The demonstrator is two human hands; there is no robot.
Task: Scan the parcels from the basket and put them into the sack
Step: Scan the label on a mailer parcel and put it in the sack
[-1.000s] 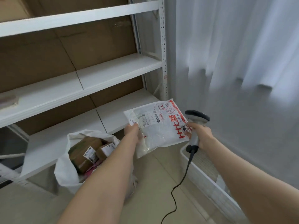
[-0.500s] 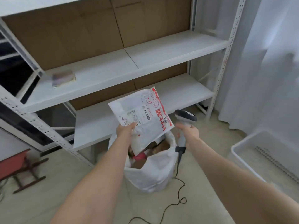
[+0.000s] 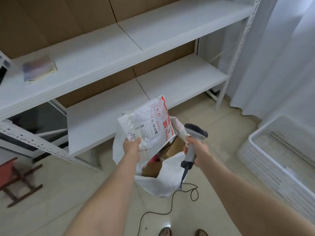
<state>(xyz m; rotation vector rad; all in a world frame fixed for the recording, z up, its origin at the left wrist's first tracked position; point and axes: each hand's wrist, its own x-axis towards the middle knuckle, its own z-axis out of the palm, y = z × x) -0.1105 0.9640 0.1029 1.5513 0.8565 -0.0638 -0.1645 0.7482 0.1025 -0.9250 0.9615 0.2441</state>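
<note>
Left hand (image 3: 132, 146): pinches the parcel (image 3: 148, 123) at its near lower corner, thumb on top beside the label.
Parcel: white with red print; it rises up and away from that grip, tilted, and its lower edge hangs just under the grip at the mouth of the sack (image 3: 163, 183).
Change: a second ago the parcel was held up next to the scanner (image 3: 196, 132), near the basket (image 3: 255, 160); now it is lower and over the sack – the view has swung there too.
Meaning: the scan looks finished, and the drop is probably the step in hand; letting go should finish this parcel.
Sack: open, right below both grips, with brown boxes and something red inside.
Right hand (image 3: 198, 150): wraps the scanner's handle; the head sits above the grip, the cable hangs below it and loops on the floor.
Basket: well to the right of that hand, cut by the frame edge.
Hidden: whether the parcel's lower edge is already inside the sack – cannot tell. The label is too small to read, and the basket's contents are blurred.
</note>
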